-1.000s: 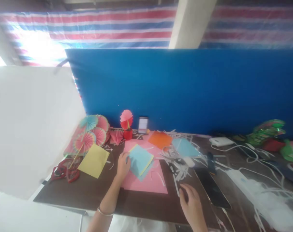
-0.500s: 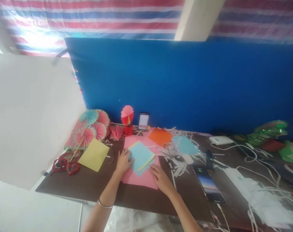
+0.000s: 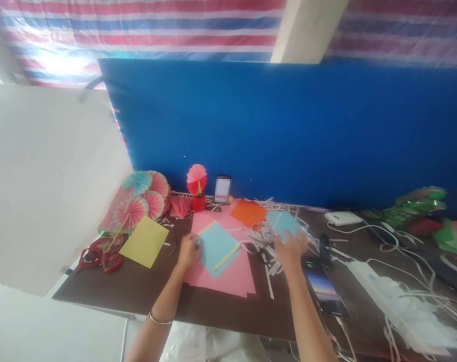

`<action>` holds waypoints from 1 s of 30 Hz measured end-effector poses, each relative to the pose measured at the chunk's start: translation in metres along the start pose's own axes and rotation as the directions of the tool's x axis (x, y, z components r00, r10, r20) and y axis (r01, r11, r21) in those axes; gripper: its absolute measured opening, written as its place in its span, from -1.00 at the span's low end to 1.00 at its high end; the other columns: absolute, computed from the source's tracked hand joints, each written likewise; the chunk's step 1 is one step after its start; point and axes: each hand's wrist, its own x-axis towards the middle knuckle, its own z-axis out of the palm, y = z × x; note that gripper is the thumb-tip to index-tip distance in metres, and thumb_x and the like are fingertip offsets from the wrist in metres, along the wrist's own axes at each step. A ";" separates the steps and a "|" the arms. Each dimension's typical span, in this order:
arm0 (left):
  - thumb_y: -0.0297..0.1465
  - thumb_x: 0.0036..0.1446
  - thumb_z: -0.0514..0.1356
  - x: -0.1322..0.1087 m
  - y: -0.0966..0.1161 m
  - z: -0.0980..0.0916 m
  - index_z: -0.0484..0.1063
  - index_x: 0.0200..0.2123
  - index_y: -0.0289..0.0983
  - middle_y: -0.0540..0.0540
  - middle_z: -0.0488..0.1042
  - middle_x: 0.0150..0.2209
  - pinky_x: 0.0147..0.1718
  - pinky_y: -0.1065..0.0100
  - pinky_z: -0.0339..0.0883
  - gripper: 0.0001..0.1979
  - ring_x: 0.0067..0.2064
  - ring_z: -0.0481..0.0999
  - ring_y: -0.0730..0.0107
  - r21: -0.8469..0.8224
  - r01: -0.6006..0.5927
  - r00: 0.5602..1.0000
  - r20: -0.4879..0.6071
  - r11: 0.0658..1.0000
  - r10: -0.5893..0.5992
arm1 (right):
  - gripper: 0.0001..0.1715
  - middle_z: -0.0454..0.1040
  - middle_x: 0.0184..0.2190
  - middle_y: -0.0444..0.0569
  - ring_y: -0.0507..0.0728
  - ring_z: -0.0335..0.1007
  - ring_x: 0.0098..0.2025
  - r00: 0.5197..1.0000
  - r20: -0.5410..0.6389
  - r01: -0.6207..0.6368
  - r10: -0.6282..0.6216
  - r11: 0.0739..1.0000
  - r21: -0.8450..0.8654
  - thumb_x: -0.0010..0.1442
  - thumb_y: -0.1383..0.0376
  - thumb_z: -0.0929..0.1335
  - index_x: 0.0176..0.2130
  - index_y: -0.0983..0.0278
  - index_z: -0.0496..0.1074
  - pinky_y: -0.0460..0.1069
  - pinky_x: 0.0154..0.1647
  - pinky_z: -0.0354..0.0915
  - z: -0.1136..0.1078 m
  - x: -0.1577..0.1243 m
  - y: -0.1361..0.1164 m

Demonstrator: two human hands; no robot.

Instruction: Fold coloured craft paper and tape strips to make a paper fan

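My left hand (image 3: 189, 250) rests at the left edge of a light blue square sheet (image 3: 215, 246), its fingers curled round something small and dark that I cannot make out. Yellow strips run along two edges of that sheet, which lies on larger pink paper (image 3: 234, 282). Over to the right, my right hand (image 3: 292, 247) reaches over a tangle of white paper strips (image 3: 267, 235), fingers apart, at the near edge of a second light blue sheet (image 3: 283, 221). Whether its fingertips touch anything is unclear.
A yellow sheet (image 3: 145, 242), red-handled scissors (image 3: 111, 261) and pleated paper fans (image 3: 130, 211) lie at left. Orange paper (image 3: 248, 213) is behind the pink. A phone (image 3: 326, 289), a white power bank (image 3: 344, 218) and tangled cables occupy the right. A blue panel (image 3: 270, 130) stands behind the table.
My right hand has moved from the pink paper up and right to the white strips and second blue sheet. My left hand has curled more beside the first blue sheet.
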 end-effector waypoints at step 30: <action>-0.56 -0.03 0.10 0.004 -0.012 -0.007 0.54 -0.25 -0.24 -0.16 0.50 -0.10 -0.06 0.17 0.36 -0.70 -0.07 0.48 0.22 -0.525 0.080 0.951 -0.215 0.847 -0.223 | -0.74 0.34 -0.05 0.09 0.23 0.17 0.05 0.943 0.216 0.219 -0.255 0.960 0.177 0.18 0.32 0.19 -0.30 0.26 0.43 0.18 0.06 0.06 0.025 -0.085 -0.064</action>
